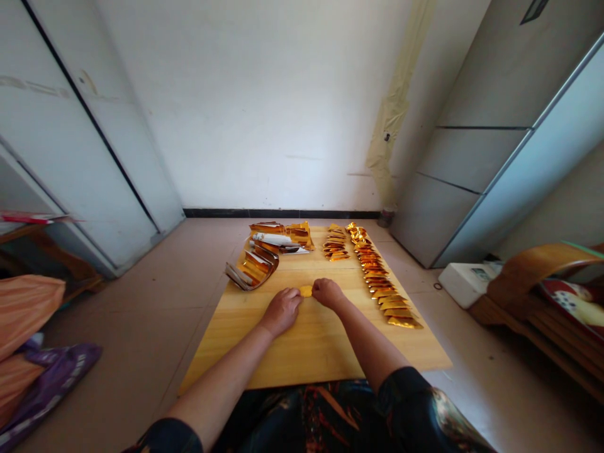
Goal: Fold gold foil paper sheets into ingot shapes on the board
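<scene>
Near the middle of the wooden table [278, 362], my left hand [283, 309] and my right hand [328, 293] pinch a small gold folded paper [306, 291] between them, one at each end. Fingers on both hands are closed around it and partly hide its ends. To the right runs a long row of folded gold foil papers [377, 277], overlapping one another. A shorter row of the same gold folded papers [335, 244] lies just left of its far end.
At the table's far left lie a stack of gold sheets [283, 238] and a curved bundle of sheets [255, 267]. A white wall [283, 126] stands behind. A grey fridge [467, 151] and wooden seat [542, 314] are right; a purple bag [56, 384] lies left.
</scene>
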`<action>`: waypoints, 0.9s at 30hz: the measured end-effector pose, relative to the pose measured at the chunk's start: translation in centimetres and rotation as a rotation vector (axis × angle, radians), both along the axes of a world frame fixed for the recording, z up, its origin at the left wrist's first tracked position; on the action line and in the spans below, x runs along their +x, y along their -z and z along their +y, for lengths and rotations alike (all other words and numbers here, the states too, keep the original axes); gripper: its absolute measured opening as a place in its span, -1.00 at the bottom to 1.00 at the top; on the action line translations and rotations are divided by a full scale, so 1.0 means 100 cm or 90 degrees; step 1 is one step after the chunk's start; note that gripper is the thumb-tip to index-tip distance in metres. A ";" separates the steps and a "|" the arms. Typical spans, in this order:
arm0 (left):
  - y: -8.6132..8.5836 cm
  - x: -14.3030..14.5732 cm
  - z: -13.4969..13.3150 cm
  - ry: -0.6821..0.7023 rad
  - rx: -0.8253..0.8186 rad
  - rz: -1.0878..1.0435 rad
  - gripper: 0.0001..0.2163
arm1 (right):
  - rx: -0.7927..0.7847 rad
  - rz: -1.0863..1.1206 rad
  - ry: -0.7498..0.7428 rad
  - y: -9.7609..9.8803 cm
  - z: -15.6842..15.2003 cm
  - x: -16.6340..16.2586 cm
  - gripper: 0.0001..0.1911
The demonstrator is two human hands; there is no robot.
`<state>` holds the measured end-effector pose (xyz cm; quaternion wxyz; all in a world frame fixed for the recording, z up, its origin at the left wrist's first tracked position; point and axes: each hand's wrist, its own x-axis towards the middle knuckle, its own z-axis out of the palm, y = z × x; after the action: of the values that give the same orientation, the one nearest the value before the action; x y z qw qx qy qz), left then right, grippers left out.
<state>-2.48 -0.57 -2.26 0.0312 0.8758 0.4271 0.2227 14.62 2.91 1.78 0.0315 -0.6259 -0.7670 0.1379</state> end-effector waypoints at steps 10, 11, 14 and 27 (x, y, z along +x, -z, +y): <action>-0.004 0.002 -0.006 -0.016 -0.034 -0.022 -0.71 | -0.025 -0.025 0.093 -0.003 -0.003 -0.018 -0.61; -0.004 0.002 -0.006 -0.019 -0.033 -0.022 -0.71 | -0.029 -0.023 0.096 -0.004 -0.003 -0.019 -0.62; -0.002 0.001 -0.005 -0.027 -0.025 -0.022 -0.72 | -0.060 -0.005 0.106 -0.006 0.000 -0.018 -0.66; -0.010 0.005 -0.001 -0.088 -0.059 -0.032 -0.82 | -0.048 0.080 0.106 0.005 0.012 0.002 -0.85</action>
<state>-1.96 -0.67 -1.25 0.0672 0.8360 0.4955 0.2258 14.86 4.15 1.25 0.0672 -0.6782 -0.7032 0.2027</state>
